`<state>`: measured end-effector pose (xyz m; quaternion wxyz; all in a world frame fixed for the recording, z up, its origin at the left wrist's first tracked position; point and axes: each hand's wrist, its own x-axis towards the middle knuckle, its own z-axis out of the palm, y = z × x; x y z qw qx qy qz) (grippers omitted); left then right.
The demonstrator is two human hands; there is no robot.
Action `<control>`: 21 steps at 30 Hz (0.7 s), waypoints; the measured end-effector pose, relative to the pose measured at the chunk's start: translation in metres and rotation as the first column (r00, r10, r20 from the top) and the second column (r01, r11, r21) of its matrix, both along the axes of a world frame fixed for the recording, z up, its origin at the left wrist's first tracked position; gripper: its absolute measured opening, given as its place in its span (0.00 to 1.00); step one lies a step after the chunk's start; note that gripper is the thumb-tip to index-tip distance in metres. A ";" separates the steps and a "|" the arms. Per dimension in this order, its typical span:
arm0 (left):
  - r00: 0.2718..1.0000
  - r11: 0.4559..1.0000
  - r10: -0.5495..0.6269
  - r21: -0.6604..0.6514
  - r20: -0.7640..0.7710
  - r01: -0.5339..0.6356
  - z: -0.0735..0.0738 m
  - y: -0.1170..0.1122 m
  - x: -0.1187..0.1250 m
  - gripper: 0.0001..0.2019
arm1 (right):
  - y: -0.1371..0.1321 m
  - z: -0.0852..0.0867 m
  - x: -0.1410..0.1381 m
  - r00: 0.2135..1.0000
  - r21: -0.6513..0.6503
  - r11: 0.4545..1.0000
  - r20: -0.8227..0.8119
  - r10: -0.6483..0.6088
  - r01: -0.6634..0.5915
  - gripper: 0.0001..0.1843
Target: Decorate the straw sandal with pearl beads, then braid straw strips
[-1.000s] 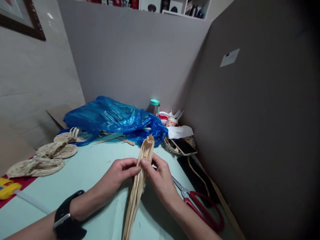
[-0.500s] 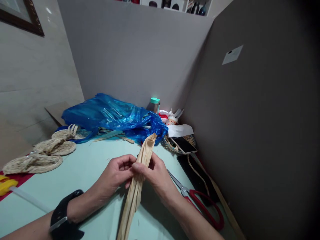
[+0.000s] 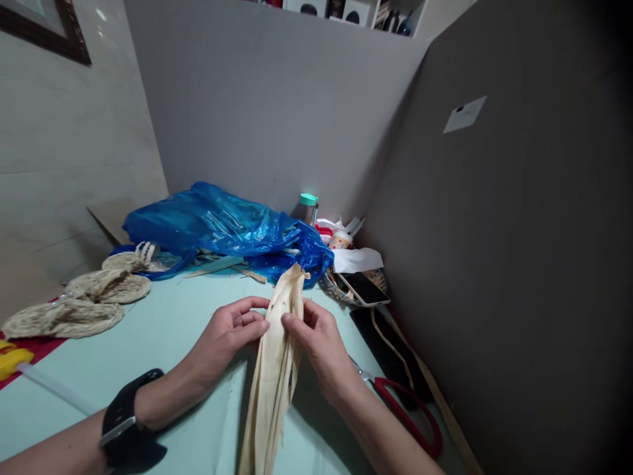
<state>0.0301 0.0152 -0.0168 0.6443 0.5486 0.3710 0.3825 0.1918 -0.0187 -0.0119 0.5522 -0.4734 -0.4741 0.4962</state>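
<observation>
A long, pale, dried corn husk (image 3: 277,343) stands tilted between my two hands above the table, its lower end running out of view at the bottom. My left hand (image 3: 235,333) pinches its left edge, thumb in front and fingers partly behind. On the right edge, my right hand (image 3: 319,340) holds the folded layers with the thumb pressed on the front; its other fingertips are hidden behind the husk. Red-handled scissors (image 3: 408,415) lie beside my right forearm, their blades mostly covered by it.
Woven straw slippers (image 3: 106,287) lie at the left. A blue plastic bag (image 3: 212,221) lies along the back. A phone (image 3: 364,288) rests on a woven basket (image 3: 332,288) by the grey partition (image 3: 519,251). A yellow-ended tool (image 3: 14,359) is at the left edge.
The husk has spread wider and flatter between my hands. My right thumb has moved right, away from my left fingers, and the hands are farther apart.
</observation>
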 end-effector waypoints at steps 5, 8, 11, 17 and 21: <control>0.999 0.999 -0.040 0.004 0.015 0.040 -0.001 0.001 0.000 0.12 | 0.001 -0.006 0.002 0.999 -0.006 0.999 -0.027 0.037 -0.037 0.17; 1.000 1.000 -0.021 0.011 0.013 0.021 -0.003 0.001 0.000 0.09 | 0.001 -0.010 0.001 0.995 -0.034 0.997 -0.081 0.063 -0.066 0.16; 1.000 0.999 0.029 0.015 0.010 -0.030 -0.003 0.002 0.000 0.09 | -0.001 -0.010 -0.001 0.992 -0.033 0.996 -0.099 0.084 -0.087 0.16; 0.996 0.998 0.003 -0.063 0.088 0.003 -0.002 0.004 -0.001 0.08 | -0.003 -0.007 -0.001 0.994 -0.024 0.999 -0.104 0.028 -0.031 0.16; 0.986 0.988 -0.031 -0.145 0.164 0.055 0.000 0.005 -0.003 0.09 | -0.003 -0.007 -0.001 0.993 -0.015 0.999 -0.117 0.034 -0.036 0.16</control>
